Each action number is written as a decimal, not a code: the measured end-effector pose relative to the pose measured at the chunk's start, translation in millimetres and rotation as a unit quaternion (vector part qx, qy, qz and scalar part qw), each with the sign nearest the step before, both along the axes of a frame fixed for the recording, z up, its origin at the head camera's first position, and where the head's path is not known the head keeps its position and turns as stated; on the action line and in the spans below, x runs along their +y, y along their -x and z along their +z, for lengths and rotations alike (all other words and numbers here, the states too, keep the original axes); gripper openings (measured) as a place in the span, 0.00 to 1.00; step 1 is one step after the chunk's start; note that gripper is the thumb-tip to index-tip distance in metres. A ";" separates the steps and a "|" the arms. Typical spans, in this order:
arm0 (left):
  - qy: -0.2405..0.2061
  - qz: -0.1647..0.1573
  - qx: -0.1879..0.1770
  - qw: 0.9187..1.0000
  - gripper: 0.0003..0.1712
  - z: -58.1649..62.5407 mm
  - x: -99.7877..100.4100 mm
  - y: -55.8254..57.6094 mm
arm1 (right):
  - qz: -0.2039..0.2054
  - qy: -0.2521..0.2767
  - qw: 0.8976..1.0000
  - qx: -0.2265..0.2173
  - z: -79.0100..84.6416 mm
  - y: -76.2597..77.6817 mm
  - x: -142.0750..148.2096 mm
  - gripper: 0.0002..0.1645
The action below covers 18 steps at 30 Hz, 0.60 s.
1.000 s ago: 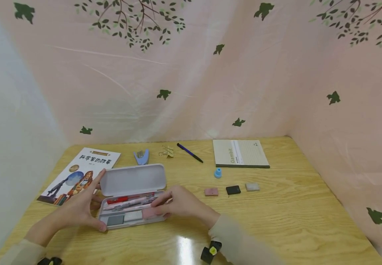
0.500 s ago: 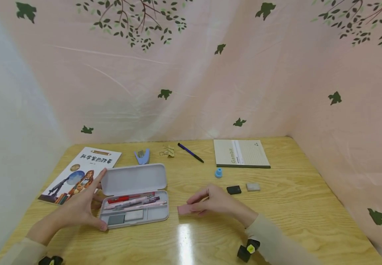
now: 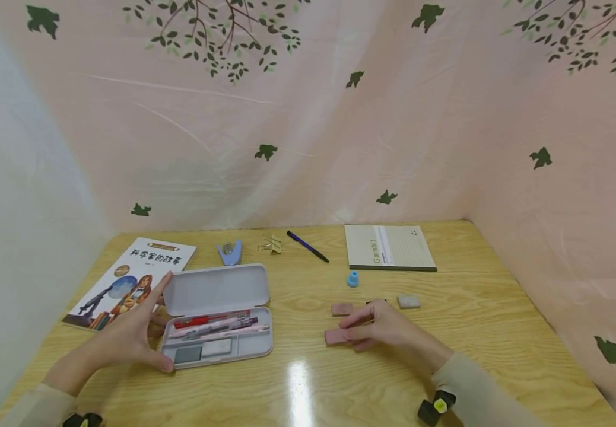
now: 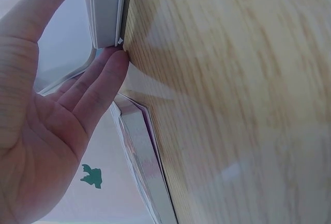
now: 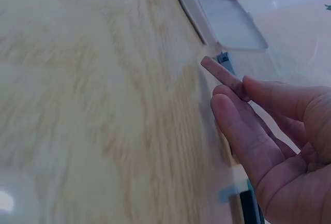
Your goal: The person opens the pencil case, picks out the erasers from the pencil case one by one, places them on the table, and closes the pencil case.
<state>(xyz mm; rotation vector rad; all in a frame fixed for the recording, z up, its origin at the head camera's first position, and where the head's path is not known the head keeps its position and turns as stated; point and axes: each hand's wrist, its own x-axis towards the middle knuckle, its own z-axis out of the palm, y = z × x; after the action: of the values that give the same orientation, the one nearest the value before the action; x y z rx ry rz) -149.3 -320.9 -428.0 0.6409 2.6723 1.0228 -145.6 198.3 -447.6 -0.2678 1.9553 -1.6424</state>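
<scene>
My right hand (image 3: 393,326) pinches a pink eraser (image 3: 335,337) between thumb and fingers, low over the table right of the pencil case. The right wrist view shows this eraser (image 5: 220,72) edge-on, jutting past the fingertips. At the left, my left hand (image 3: 123,338) holds the left end of the open grey pencil case (image 3: 214,290), thumb at the front corner and index finger by the lid. Inside lie several pens (image 3: 214,324), a dark grey eraser (image 3: 187,354) and a white eraser (image 3: 216,347). The eraser slot at the case's right end is bare.
Behind the held eraser lies another pink eraser (image 3: 342,309); a black one is mostly hidden by the right hand. A grey eraser (image 3: 408,302), blue cap-like piece (image 3: 353,279), notebook (image 3: 390,248), pen (image 3: 308,246), binder clip (image 3: 270,244), sharpener (image 3: 229,253) and book (image 3: 132,281) lie around.
My right hand has lifted the pink eraser out of the case's right slot and carried it right, near the other pink eraser. The left hand has stayed on the case.
</scene>
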 end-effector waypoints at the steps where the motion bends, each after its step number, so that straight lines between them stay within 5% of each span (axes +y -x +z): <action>1: -0.001 0.000 -0.001 1.000 0.90 -0.3 -0.3 0.0 | 0.000 -0.002 1.000 0.000 -1.3 0.5 2.8 0.17; 18: 0.004 0.005 -0.002 1.000 0.90 -1.2 -1.1 -0.4 | -0.006 -0.013 1.000 0.014 -1.1 -1.7 17.7 0.18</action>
<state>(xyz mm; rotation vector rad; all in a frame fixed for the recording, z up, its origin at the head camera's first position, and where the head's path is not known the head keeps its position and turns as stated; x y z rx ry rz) -148.9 -321.9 -429.2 0.6245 2.6777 1.0137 -143.9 216.0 -448.6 -0.2694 2.0017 -1.6279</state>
